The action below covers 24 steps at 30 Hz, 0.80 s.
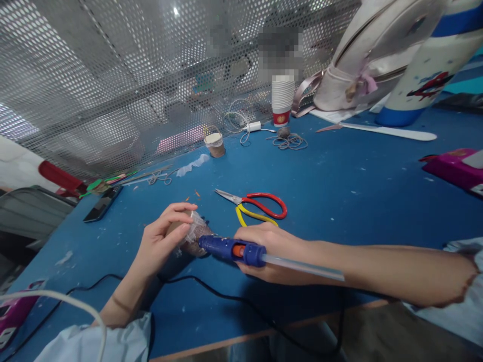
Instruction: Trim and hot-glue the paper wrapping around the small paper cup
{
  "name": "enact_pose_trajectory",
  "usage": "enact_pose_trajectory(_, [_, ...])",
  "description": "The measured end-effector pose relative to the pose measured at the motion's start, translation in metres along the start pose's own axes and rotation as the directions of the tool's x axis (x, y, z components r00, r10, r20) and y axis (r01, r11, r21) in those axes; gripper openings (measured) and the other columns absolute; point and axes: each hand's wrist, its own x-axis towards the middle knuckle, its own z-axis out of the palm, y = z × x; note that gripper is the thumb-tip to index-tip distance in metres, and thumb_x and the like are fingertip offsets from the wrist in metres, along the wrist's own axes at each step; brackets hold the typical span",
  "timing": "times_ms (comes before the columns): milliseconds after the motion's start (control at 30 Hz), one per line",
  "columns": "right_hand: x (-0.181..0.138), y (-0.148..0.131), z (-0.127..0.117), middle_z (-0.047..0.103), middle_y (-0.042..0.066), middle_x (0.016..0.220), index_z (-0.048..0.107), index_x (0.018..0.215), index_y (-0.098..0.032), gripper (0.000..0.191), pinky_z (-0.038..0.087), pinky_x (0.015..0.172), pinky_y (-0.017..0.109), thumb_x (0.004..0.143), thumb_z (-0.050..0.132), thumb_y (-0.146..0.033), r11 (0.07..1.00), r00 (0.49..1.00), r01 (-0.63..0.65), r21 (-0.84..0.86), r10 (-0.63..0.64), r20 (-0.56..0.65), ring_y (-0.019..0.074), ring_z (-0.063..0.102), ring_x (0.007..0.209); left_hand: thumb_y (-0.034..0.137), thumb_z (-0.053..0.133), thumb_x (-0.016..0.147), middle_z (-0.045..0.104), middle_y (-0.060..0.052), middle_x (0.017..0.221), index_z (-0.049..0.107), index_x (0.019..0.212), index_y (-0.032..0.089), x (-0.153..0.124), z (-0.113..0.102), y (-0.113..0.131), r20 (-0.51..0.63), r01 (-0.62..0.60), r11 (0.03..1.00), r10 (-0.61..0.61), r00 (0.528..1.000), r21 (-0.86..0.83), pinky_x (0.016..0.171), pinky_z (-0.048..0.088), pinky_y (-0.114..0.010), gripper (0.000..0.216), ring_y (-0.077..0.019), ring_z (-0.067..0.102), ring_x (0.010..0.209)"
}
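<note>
My left hand (164, 236) is wrapped round a small cup (196, 232) that lies tilted on its side, with grey-brown cord wound about it and a whitish lace-like band. Its lower part is partly hidden by my fingers. My right hand (260, 251) grips a blue hot glue gun (222, 247), whose nozzle points left and meets or nearly meets the cord-wrapped side. A clear glue stick (302, 266) juts from the gun's back end over my right wrist. Just beyond my right hand lie scissors (239, 200) with one red and one yellow handle, blades apart.
Behind stand a small cord-wrapped basket (215, 145), a white charger (253, 126), grey cord (290, 141) and stacked paper cups (282, 100). A knife (388, 131), bottle (418, 80) and bag (339, 85) are at right. A phone (102, 203) lies left; a black cable (226, 296) crosses the front.
</note>
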Motion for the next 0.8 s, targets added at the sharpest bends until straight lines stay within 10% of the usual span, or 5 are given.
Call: enact_pose_trajectory(800, [0.0004, -0.0007, -0.0001, 0.061, 0.002, 0.072, 0.054, 0.075, -0.018, 0.008, 0.036, 0.061, 0.024, 0.079, 0.061, -0.02, 0.999, 1.0, -0.027, 0.043, 0.027, -0.013, 0.0131, 0.05, 0.063, 0.024, 0.061, 0.089, 0.066, -0.007, 0.119, 0.071, 0.091, 0.025, 0.0001, 0.0005, 0.0043, -0.008, -0.02, 0.996, 0.021, 1.0, 0.086, 0.101, 0.046, -0.046, 0.01, -0.0246, 0.061, 0.115])
